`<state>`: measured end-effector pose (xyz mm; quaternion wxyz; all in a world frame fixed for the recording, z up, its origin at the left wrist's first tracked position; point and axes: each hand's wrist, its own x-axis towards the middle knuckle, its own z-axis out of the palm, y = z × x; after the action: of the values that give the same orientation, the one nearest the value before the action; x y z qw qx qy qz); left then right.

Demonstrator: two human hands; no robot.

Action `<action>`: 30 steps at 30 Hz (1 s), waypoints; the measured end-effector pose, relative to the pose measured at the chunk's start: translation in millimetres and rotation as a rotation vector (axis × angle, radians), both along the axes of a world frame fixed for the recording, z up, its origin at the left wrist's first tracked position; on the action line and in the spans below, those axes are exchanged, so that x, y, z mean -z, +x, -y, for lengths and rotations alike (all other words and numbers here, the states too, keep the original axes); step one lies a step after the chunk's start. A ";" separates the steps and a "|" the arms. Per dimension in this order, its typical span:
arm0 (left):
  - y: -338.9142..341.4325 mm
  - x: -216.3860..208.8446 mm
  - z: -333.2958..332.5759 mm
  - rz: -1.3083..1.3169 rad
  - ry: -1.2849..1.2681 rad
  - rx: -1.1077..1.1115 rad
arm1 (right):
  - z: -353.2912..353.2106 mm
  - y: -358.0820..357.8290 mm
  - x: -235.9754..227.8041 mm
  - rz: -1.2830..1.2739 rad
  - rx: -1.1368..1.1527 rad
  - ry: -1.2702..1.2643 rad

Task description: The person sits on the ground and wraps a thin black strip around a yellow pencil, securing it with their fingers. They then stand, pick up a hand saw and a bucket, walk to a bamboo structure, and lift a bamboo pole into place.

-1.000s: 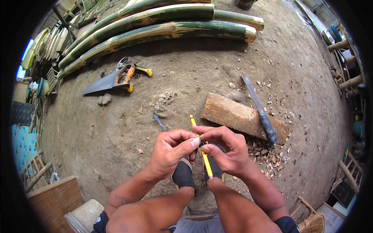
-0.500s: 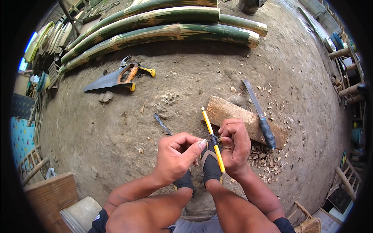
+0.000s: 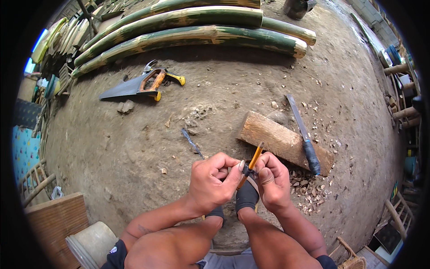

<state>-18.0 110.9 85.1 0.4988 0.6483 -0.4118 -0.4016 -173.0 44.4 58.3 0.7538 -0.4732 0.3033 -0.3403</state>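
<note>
Between my hands is a thin yellow pencil-like stick (image 3: 255, 157), tilted, with a black strip (image 3: 246, 171) wrapped round its middle. My left hand (image 3: 216, 181) is closed, pinching one end of the strip between thumb and forefinger. On the other side, my right hand (image 3: 273, 181) is closed in a pinch at the strip, close against the stick; its fingertips partly hide what they grip. A dark shiny strip (image 3: 191, 142) shows on the ground just beyond my left hand. Under the stick is my foot in a dark sock and sandal (image 3: 247, 196).
A wooden block (image 3: 277, 134) lies ahead to the right, a long knife (image 3: 304, 139) resting across it, wood chips (image 3: 311, 193) beside it. A handsaw (image 3: 130, 87) and a hammer (image 3: 175, 78) lie at left. Green bamboo poles (image 3: 188, 36) span the back. A bucket (image 3: 94, 242) stands lower left.
The stick has turned: its far end now leans right and a dark tip shows there. My hands stay at the strip, the right one with its fingers shifted. The whole view has moved slightly.
</note>
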 end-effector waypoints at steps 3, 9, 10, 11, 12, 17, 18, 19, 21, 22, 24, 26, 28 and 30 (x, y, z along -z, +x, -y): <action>5.8 2.9 2.1 -0.003 0.025 0.039 | 2.3 -0.6 3.4 0.056 0.010 0.140; -2.0 4.5 0.6 0.016 0.009 0.045 | -6.7 -14.8 -0.3 -0.128 -0.078 -0.078; -2.2 4.4 0.9 0.030 0.008 0.056 | -7.2 -15.5 -0.1 -0.118 -0.061 -0.124; -2.0 4.0 1.4 0.045 0.028 0.064 | -7.3 -15.4 -0.1 -0.089 -0.032 -0.179; -0.4 3.7 2.4 0.014 0.027 0.048 | -6.4 -14.9 0.1 -0.089 -0.042 -0.140; 20.6 -0.3 4.3 -0.148 0.064 0.018 | 5.4 -11.0 -1.1 -0.113 0.014 -0.070; 25.5 0.0 4.7 -0.079 0.052 0.061 | 6.9 -12.1 -2.1 -0.161 0.024 -0.042; 29.9 1.5 5.7 -0.016 0.046 0.103 | 11.5 -12.2 -0.6 -0.223 0.022 -0.084; 34.9 10.7 11.3 0.040 0.107 0.157 | 17.6 -12.8 4.7 -0.330 0.010 -0.142; 37.0 18.1 15.9 0.034 0.173 0.169 | 20.1 -13.4 8.9 -0.390 0.001 -0.175; 40.0 36.1 25.4 -0.022 0.265 0.193 | 26.0 -11.0 22.6 -0.487 0.016 -0.509; 41.7 54.6 32.8 -0.094 0.363 0.217 | 27.1 -9.6 37.1 -0.583 0.052 -0.815; 44.8 68.5 34.0 -0.579 0.554 0.161 | 23.4 -6.1 52.2 -0.591 0.054 -0.935; 43.8 80.0 34.8 -0.831 0.682 0.084 | 16.3 -4.3 64.7 -0.612 0.025 -1.064</action>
<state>25.7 76.1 5.1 0.3643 0.5431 -0.0516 -0.7547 -177.3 28.1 -6.4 0.2889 -0.8572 0.3003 -0.3025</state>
